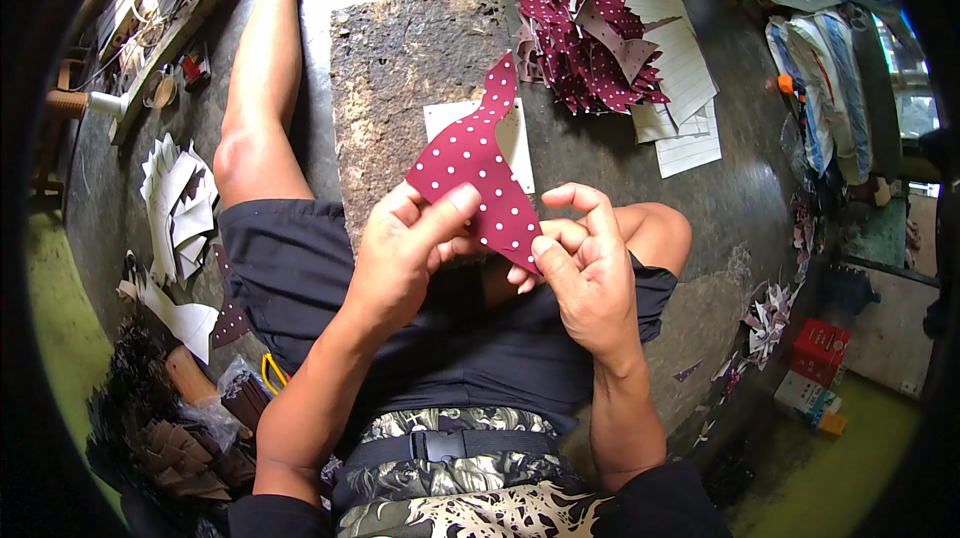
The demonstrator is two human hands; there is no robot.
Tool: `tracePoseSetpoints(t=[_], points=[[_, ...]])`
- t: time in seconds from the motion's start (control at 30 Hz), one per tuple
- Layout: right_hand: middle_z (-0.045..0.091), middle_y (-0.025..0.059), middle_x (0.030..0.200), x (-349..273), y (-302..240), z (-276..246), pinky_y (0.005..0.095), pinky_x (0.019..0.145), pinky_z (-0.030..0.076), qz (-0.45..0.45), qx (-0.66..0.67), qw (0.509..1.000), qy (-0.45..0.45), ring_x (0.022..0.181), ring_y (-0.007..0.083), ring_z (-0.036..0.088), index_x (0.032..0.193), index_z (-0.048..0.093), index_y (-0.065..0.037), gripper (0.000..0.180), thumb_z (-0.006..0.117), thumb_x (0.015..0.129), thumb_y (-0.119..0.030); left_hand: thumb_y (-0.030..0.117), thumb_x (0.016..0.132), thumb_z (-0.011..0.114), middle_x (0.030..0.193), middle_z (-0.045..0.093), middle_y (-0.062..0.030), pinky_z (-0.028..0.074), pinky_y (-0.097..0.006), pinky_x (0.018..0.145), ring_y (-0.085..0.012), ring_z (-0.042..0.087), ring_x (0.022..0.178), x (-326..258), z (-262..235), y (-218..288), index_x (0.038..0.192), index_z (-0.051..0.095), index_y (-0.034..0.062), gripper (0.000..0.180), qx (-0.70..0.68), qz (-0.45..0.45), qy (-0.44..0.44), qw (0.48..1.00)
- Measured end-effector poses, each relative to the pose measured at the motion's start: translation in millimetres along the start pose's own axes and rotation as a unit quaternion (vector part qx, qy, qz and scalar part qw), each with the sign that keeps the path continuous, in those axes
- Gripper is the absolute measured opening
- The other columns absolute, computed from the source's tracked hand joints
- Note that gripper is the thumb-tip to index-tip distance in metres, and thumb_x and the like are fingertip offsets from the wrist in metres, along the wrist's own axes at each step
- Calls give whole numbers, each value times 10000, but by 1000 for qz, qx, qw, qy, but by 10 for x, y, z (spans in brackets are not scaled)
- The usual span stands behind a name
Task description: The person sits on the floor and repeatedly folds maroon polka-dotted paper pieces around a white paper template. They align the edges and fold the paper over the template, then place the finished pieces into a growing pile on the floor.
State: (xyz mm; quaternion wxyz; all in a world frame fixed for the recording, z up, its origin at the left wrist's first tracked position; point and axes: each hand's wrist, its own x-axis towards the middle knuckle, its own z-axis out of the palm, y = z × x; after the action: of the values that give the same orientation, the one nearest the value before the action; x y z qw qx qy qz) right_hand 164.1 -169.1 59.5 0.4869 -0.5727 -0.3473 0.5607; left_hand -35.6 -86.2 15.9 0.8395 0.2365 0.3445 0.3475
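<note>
The person sits on a dark, glossy floor (590, 168), one bare leg (255, 108) stretched toward its far edge and the other folded under the hands. Just beyond the lap lies a rough brown mat (400, 78), and on its near right part rests a white paper template (515, 143), partly hidden. Long lined paper sheets (670, 48) stretch from the far edge toward the floor's right side, with a heap of dotted maroon cut-outs (590, 48) lying on them, touching the mat's far right corner. Near the left edge sits a stack of white cut shapes (180, 203); blue-and-white sacks (820, 68) crowd the far right.

Held above the lap, over the near edge of the mat, is one maroon dotted piece (475, 178), a curved shape with a narrow neck pointing away from the person. The left hand (400, 253) is closed on it, its thumb pressed flat on the lower left part of the face. The right hand (585, 263) pinches the lower right point between thumb and forefinger, the other fingers curled loosely.

The work seems to be at that lower right point. To do it well, I judge the left thumb should hold the face flat and steady while the right fingertips work only at the edge, with light pressure, so the thin neck does not crease or bend.
</note>
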Motion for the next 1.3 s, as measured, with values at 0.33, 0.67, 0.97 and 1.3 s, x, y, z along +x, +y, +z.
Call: tracePoseSetpoints(t=[0.33, 0.67, 0.97, 1.3], points=[[794, 91, 1042, -80, 51, 131, 245, 738, 627, -41, -100, 993, 40, 837, 86, 757, 1429, 462, -20, 357, 662, 1137, 31, 8, 1030, 856, 1150, 849, -83, 677, -332, 909, -152, 814, 1007, -156, 67, 1, 1270, 772, -22, 256, 151, -26, -27, 988], [785, 111, 1053, -61, 83, 76, 248, 705, 645, -25, -58, 997, 40, 850, 93, 778, 1349, 472, -18, 297, 666, 1133, 43, -43, 1059, 768, 1143, 837, -73, 654, -324, 924, -138, 794, 1011, -130, -49, 40, 1292, 755, -40, 233, 98, -15, -85, 991], [782, 80, 1070, -34, 94, -30, 253, 773, 639, 23, -36, 999, -1, 885, 85, 757, 1385, 539, 7, 255, 664, 1167, -37, 40, 1076, 815, 1175, 851, -119, 699, -341, 913, -182, 835, 986, -141, -46, -12, 1331, 734, -50, 283, 184, -32, -61, 981], [810, 46, 1120, 448, -98, -72, 241, 890, 597, 16, 29, 998, 50, 963, 90, 743, 1289, 723, 11, 182, 774, 1134, -70, 81, 1146, 750, 1215, 836, -129, 654, -362, 1001, -184, 804, 1123, -270, -4, -62, 1352, 705, -65, 257, 222, -138, -183, 948]])
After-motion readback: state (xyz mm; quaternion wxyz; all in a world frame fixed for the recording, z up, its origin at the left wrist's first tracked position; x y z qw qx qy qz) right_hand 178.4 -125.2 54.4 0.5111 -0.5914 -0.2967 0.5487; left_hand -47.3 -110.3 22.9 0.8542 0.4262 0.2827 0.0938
